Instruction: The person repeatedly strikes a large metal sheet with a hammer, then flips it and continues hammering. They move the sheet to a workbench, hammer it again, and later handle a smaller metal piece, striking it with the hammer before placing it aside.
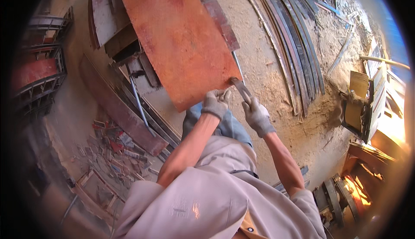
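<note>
A large orange-red board (pixel 181 44) stretches away from me, its near edge just in front of my body. My left hand (pixel 216 103), in a grey knit glove, is at that near edge close to the right corner. Its fingers are curled and pinched together; whatever they may hold is hidden or too small to make out. Gloved as well, my right hand (pixel 258 115) is closed round the handle of a hammer (pixel 242 90). The hammer's dark head is at the board's near right corner, just beyond my left fingertips.
Long dark strips (pixel 289 35) lie on the dusty ground to the right. Reddish planks (pixel 121 109) and a metal pipe (pixel 140 105) are at left, above scattered wood scraps (pixel 116 152). Metal frames (pixel 41 70) stand far left; a wooden crate-like stack (pixel 361 100) stands right.
</note>
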